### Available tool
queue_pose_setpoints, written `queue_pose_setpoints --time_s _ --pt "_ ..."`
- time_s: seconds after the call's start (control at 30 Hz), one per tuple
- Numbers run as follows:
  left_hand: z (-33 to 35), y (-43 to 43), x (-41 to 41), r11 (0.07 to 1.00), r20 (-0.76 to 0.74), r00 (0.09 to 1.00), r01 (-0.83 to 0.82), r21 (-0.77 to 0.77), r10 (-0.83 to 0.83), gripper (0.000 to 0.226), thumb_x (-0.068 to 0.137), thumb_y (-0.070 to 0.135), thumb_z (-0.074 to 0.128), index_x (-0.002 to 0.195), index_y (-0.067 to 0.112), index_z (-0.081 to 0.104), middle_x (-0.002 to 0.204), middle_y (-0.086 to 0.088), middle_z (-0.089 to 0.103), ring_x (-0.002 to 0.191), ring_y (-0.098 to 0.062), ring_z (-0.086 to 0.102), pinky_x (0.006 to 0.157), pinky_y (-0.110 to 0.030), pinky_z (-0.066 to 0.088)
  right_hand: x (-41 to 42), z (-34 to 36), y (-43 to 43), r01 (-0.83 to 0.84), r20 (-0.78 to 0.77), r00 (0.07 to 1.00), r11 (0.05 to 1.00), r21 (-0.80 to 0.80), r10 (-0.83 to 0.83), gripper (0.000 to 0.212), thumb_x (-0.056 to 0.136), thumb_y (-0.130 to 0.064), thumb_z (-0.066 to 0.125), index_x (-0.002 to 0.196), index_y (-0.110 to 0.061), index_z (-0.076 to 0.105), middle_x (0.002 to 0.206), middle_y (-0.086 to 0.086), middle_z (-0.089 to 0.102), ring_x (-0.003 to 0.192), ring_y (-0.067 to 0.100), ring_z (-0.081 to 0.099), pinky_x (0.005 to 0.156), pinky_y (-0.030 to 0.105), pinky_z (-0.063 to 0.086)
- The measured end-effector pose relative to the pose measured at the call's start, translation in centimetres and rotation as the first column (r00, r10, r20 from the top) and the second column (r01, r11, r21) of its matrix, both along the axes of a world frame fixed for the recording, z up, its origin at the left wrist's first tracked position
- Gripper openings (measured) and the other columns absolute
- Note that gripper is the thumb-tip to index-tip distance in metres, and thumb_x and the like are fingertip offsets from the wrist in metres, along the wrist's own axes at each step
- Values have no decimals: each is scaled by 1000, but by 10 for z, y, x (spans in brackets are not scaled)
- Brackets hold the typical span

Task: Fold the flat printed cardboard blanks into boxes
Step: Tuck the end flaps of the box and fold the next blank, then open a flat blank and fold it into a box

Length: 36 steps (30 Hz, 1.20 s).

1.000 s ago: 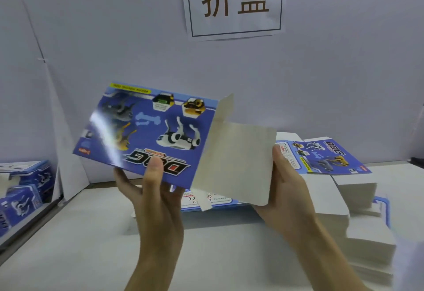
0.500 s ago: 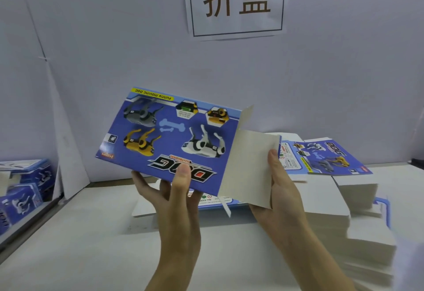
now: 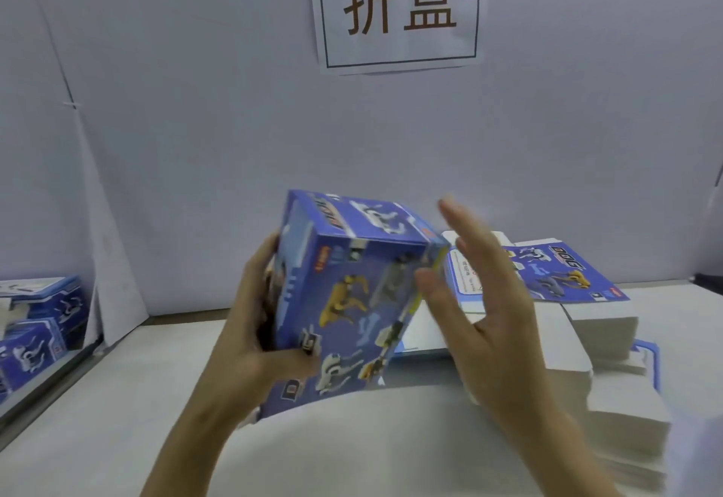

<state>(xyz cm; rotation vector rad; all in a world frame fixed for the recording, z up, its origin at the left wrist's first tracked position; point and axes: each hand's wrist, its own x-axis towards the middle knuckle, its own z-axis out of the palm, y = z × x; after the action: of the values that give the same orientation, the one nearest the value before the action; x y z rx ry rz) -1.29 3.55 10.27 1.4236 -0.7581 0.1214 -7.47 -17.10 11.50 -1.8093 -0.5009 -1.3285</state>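
Spreading wide and pale across the lower view: the counter (image 3: 117,418), with open room at front left and centre, bounded at the back by a grey wall carrying a paper sign (image 3: 399,7). Crowding the right side of it, reaching toward the right edge: a tall stack of flat blanks (image 3: 610,391), white undersides out, one printed blue blank (image 3: 567,273) lying face up on top at the back. Piled at the far left edge, beyond a dark gap: finished blue boxes (image 3: 39,324). Held in the air above the middle of the counter, tilted, near corner pointing up toward the camera: the blue box (image 3: 352,301), already squared into shape, printed dogs on its near face. Gripping its left side: left hand (image 3: 250,336), fingers curled behind the panel, thumb across the lower front face. Hovering just beside the box's right edge: right hand (image 3: 481,301), fingers straight and spread, holding nothing, thumb tip close against that edge, contact hard to tell through motion blur.
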Motion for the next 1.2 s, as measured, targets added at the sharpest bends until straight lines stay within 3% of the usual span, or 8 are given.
queue_pose_setpoints --time_s 0.13,0.33,0.57,0.67,0.8,0.97,1.07,1.2 --pt "4 -22 -15 997 -3 997 -73 -6 73 78 52 47 87 114 68 45 113 15 64 98 -13 69 60 -21 56 -3 3 8 37 77 997 984 -172 -24 40 87 -28 63 124 -16 58 131 -6 57 128 18 50 106 22 38" --pt "-1 -34 -18 981 52 980 -193 -15 193 68 65 26 72 121 51 43 110 28 60 107 -2 61 59 -13 53 0 1 8 57 99 993 998 22 -59 18 84 -14 69 102 -17 70 107 -12 67 103 7 62 90 16 45" --pt "0 -39 -16 982 -33 982 -189 -14 188 68 67 37 83 120 51 43 102 23 66 94 -9 70 56 -17 54 3 -1 -2 -75 -93 992 985 154 90 36 80 -30 69 115 -36 60 138 -13 52 129 2 47 93 21 49" --pt "5 -32 -15 984 -153 983 -124 -126 104 79 50 48 85 120 42 49 97 7 73 83 -22 74 55 -26 57 4 -3 -15 -255 -354 848 890 377 393 77 67 -43 77 133 -53 39 145 -23 43 133 -3 40 107 38 43" --pt "4 -23 -11 978 -341 939 -41 -203 -31 101 33 65 86 121 27 56 103 -10 73 86 -31 73 60 -38 60 10 -12 -23 -412 -731 477 859 306 489 83 57 -54 75 130 -56 36 134 -13 55 107 -7 61 83 16 54" --pt "5 19 -1 926 -400 894 307 221 -200 105 50 44 90 139 41 36 126 -6 65 112 -31 64 91 -49 53 24 -21 -10 -379 -542 504 736 562 673 18 80 -41 70 91 -27 71 87 -1 75 76 9 72 61 20 55" --pt "4 35 5 896 -410 910 226 382 -55 98 54 38 84 138 44 34 122 -3 67 112 -25 65 98 -47 50 40 -32 -1 -263 -589 515 769 583 623 41 103 -23 45 72 -8 66 59 11 60 41 -3 59 45 6 42" --pt "5 64 12 954 -440 895 67 291 71 97 48 37 86 135 36 42 114 -2 71 105 -22 68 88 -41 56 59 -38 22 -149 -670 424 776 612 610 44 89 -55 36 106 -28 66 98 3 72 83 8 70 74 25 51"
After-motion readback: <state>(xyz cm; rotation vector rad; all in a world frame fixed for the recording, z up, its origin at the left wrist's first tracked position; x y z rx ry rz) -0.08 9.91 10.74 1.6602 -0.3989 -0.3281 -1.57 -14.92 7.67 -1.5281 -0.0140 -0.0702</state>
